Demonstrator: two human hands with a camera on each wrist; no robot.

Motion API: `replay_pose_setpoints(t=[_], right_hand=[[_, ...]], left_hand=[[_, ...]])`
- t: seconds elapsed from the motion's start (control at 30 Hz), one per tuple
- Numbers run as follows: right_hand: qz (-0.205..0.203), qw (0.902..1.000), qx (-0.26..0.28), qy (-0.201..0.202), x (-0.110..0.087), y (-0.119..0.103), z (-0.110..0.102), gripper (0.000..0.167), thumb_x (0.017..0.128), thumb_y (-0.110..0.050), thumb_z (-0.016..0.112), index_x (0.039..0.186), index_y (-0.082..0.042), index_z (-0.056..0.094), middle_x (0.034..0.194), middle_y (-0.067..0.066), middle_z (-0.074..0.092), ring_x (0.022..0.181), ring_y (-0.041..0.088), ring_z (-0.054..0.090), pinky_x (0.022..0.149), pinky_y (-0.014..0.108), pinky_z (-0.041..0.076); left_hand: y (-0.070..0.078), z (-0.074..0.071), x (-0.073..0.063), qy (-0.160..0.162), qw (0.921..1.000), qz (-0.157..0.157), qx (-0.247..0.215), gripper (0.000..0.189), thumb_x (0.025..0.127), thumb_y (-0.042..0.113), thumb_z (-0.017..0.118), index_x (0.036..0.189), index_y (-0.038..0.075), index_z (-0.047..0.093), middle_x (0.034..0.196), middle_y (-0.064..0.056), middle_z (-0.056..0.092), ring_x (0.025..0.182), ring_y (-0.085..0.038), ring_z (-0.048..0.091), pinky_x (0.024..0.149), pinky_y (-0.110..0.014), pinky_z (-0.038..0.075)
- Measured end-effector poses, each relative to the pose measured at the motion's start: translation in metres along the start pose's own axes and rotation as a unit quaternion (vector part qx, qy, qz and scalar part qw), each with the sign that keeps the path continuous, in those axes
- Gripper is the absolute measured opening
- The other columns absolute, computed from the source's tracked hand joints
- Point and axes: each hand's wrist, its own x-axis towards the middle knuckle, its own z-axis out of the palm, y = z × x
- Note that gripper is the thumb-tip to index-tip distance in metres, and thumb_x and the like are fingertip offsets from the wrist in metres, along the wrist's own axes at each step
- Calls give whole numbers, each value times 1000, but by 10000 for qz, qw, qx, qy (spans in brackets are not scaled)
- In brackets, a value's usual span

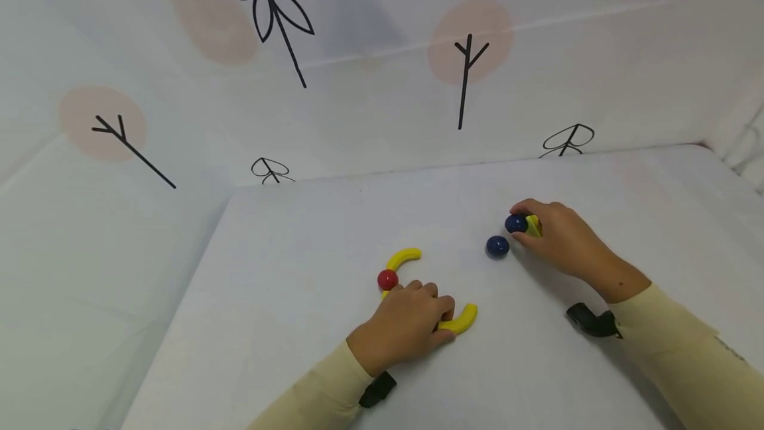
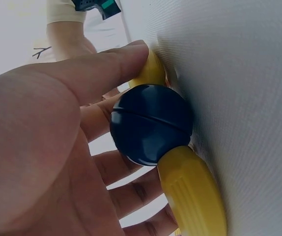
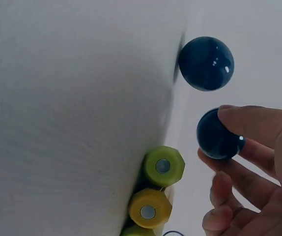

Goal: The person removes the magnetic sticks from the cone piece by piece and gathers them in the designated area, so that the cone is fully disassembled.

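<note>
My left hand (image 1: 408, 324) rests over a chain of curved yellow rods and balls on the white surface. Its thumb and index finger pinch one yellow curved rod (image 1: 465, 319); in the left wrist view a dark blue ball (image 2: 151, 125) sits between that rod and another yellow rod (image 2: 192, 191). A red ball (image 1: 388, 279) joins the chain beyond the hand, with a yellow arc (image 1: 404, 257) past it. My right hand (image 1: 564, 237) pinches a blue ball (image 3: 219, 135) between thumb and fingers. Another blue ball (image 1: 497, 247) lies on the surface beside it.
Near the right hand, green (image 3: 163, 166) and yellow (image 3: 148, 211) rods with metal discs in their ends lie side by side. A white cloth wall (image 1: 370, 118) with printed plants rises behind the surface. Dark wrist devices (image 1: 591, 320) show under both sleeves.
</note>
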Motion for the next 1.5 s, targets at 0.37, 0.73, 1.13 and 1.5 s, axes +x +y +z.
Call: replay_pose_setpoints(t=[0.37, 0.73, 1.13, 1.5], right_hand=[[-141, 9987, -220, -433, 1, 7, 4, 41, 92, -12, 72, 130, -1, 60, 127, 26, 64, 116, 43, 61, 97, 61, 47], [-198, 9979, -302, -535, 1, 8, 4, 43, 90, -10, 72, 130, -1, 60, 130, 26, 62, 121, 46, 56, 99, 63, 44], [-114, 9978, -395, -515, 0, 5, 1, 47, 89, -10, 74, 133, -4, 59, 135, 28, 56, 126, 48, 52, 101, 64, 43], [-153, 9975, -498, -477, -1, 2, -8, 45, 89, -16, 76, 130, -5, 62, 119, 22, 59, 99, 32, 61, 86, 53, 55]], left_hand=[[1, -1, -1, -40, 10000, -23, 39, 24, 89, 48, 73, 96, 26, 67, 77, 9, 52, 67, -8, 43, 58, -19, 33], [1, -1, 0, -52, 10000, -28, 37, 24, 89, 47, 73, 96, 25, 67, 77, 8, 52, 68, -9, 44, 58, -20, 33], [-4, -10, 0, 558, 9983, -161, -3, 24, 92, 47, 69, 102, 25, 71, 87, 9, 64, 71, -5, 51, 59, -18, 38], [-46, -37, -9, 757, 9718, -2235, -8, 41, 91, 53, 66, 106, 15, 66, 75, 3, 61, 60, -13, 50, 54, -25, 39]])
